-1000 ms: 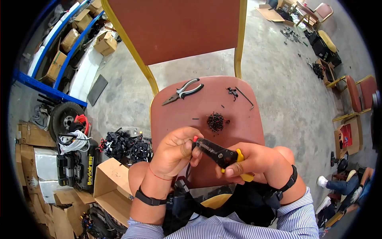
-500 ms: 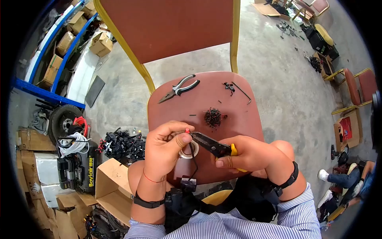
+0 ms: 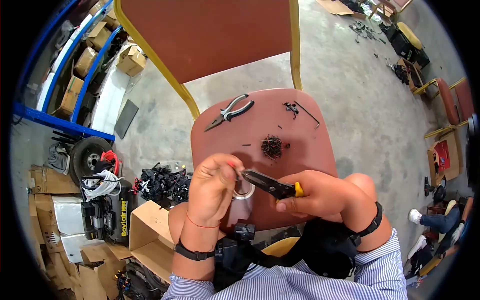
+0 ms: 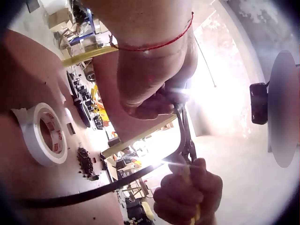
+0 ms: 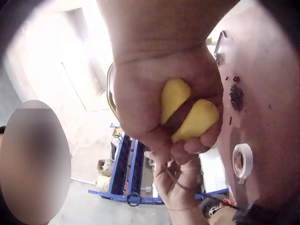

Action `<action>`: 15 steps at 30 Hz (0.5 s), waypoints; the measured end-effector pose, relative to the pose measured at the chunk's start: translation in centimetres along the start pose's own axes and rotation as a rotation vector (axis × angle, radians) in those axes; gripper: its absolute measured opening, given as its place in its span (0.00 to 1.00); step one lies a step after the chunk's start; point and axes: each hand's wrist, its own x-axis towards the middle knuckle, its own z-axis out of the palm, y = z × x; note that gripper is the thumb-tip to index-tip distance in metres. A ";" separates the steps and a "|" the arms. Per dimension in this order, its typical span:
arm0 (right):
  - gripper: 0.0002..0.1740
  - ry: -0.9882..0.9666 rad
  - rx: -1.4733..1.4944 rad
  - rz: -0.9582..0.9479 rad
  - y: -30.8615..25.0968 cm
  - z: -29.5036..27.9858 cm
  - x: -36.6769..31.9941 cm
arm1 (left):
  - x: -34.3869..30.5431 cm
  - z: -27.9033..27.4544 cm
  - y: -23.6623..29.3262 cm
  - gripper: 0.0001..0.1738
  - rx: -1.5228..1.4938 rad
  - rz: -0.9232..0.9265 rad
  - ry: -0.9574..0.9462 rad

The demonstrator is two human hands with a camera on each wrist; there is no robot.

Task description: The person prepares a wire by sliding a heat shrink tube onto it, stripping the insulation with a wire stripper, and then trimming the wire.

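Note:
My left hand point(image 3: 212, 192) pinches a thin black cable point(image 4: 101, 190) with a small red end piece point(image 3: 231, 164) showing at the fingertips. The yellow handles point(image 5: 197, 121) of a wire stripper point(image 3: 267, 182) lie in my right hand point(image 3: 320, 194), fingers curled around them. Its dark blades point left, with their tips right at the left fingertips. From there the cable hangs down in a curve, as the left wrist view shows. Both hands are above the front of a red chair seat point(image 3: 220, 142). The left fingers hide the spot where blades and cable come together.
A roll of white tape point(image 4: 35, 136) sits on the seat below the hands. Farther back lie grey-handled pliers point(image 3: 227, 116), a pile of small black pieces point(image 3: 272, 148) and a hex key point(image 3: 309, 115). An open cardboard box point(image 3: 150, 232) stands on the floor at left.
The wire stripper's blades have slid off the piece beneath the red end, down to the left fingertips. The tape roll, hidden at first, now shows behind the left hand.

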 end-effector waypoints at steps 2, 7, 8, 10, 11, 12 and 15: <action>0.16 -0.009 -0.043 -0.089 0.5 -0.3 -0.5 | 0.2 -1.6 1.3 0.12 -0.021 0.073 0.113; 0.14 0.187 0.203 0.008 0.2 -0.4 0.1 | 0.0 -0.9 2.9 0.16 0.153 0.244 0.103; 0.14 0.236 0.215 -0.013 0.5 -0.3 0.6 | -0.1 -0.5 2.3 0.16 0.189 0.207 0.102; 0.17 0.253 0.088 0.044 1.1 -0.1 0.9 | 0.0 -0.3 1.6 0.19 0.207 0.159 0.059; 0.18 0.253 -0.019 0.058 1.2 0.1 0.9 | -0.1 -0.2 1.4 0.20 0.218 0.133 0.042; 0.19 0.255 -0.130 0.074 1.3 0.1 0.9 | 0.0 -0.1 1.0 0.21 0.225 0.108 0.021; 0.21 0.198 -0.055 0.115 1.2 0.1 0.8 | 0.2 -0.1 0.4 0.21 0.172 0.042 0.029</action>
